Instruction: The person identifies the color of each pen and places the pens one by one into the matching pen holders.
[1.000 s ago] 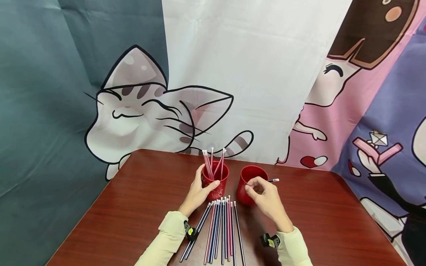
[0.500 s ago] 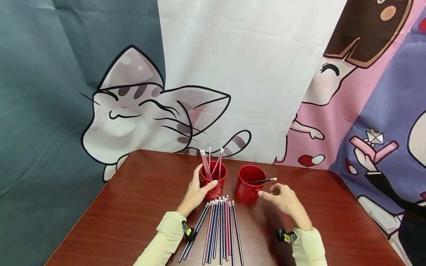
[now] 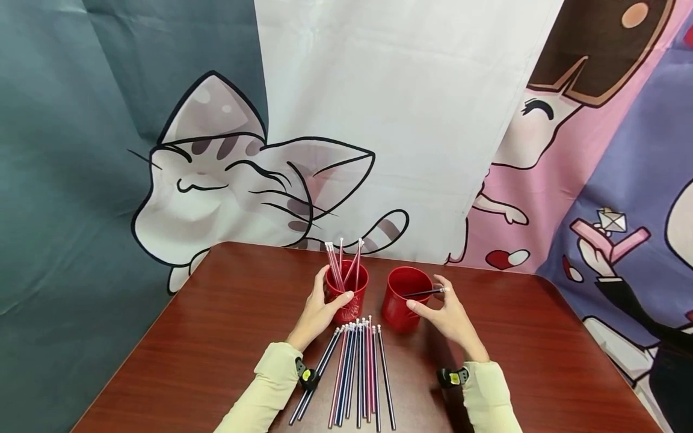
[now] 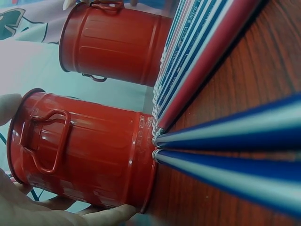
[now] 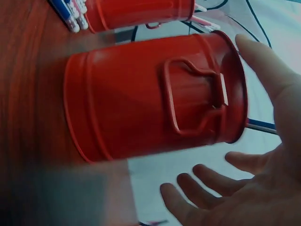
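Observation:
My left hand (image 3: 316, 310) holds the left red metal cup (image 3: 357, 305), thumb across its front and fingers round its far left side. Several pink pencils (image 3: 334, 267) stand in that cup, white eraser ends up. The right red metal cup (image 3: 397, 314) stands upright beside it. One dark pencil (image 3: 422, 293) leans in it, its eraser end sticking out over the right rim. My right hand (image 3: 452, 319) is at that cup's right side, fingers spread. In the right wrist view its thumb (image 5: 263, 61) is right by the rim, and its other fingers (image 5: 207, 179) are apart from the wall.
Several dark blue and pink pencils (image 3: 360, 373) lie side by side on the brown wooden table (image 3: 216, 337), eraser ends toward the cups. Both cups have a wire handle (image 5: 171, 99) on the side. A printed cloth (image 3: 422, 120) hangs behind the table's back edge.
My right hand was in front of the right cup's rim, drew back to the right, then came in again with spread fingers. The dark pencil now leans in the cup. My left hand stays put.

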`<state>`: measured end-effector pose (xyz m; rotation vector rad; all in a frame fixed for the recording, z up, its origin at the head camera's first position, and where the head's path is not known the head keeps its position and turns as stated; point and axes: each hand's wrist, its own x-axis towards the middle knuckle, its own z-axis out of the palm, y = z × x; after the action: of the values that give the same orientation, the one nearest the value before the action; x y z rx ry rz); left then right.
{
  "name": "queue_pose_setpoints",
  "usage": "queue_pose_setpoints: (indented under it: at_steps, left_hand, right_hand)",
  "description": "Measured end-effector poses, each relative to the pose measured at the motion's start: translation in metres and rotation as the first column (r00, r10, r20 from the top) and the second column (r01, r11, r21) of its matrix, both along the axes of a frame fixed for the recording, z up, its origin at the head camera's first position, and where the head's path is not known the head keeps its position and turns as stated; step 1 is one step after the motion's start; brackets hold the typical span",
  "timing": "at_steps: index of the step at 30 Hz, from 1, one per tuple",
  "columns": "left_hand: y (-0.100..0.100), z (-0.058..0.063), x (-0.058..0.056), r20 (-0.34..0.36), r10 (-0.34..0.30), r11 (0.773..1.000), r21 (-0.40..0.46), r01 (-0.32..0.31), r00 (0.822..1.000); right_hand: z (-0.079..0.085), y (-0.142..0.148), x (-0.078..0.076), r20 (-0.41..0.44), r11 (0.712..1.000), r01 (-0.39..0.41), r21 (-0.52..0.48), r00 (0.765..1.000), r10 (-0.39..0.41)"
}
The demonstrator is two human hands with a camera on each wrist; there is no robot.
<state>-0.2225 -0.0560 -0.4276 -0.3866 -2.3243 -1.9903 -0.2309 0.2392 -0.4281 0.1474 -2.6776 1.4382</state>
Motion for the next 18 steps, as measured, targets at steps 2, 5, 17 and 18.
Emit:
queue_pose_setpoints:
  at_steps: [2,5,17,18]
  left_hand:
    - [0.001,0.000,0.000,0.001,0.002,1.000,0.004,-0.002,1.000]
    - [0.001,0.000,0.000,0.007,0.006,1.000,0.002,-0.006,1.000]
    - [0.000,-0.012,-0.009,0.024,0.014,1.000,-0.018,-0.014,1.000]
    - [-0.001,-0.017,-0.012,0.020,0.016,1.000,-0.024,-0.015,1.000]
  right_hand:
    - [-0.005,-0.002,-0.001,-0.015,0.999,-0.020,-0.048,1.000,0.019]
    - [-0.010,-0.005,-0.003,-0.032,0.994,-0.031,-0.108,0.999,0.028]
    - [0.004,-0.019,0.008,-0.073,0.972,-0.061,-0.228,0.996,0.046]
    - [0.000,-0.019,0.006,-0.079,0.972,-0.060,-0.227,0.996,0.043]
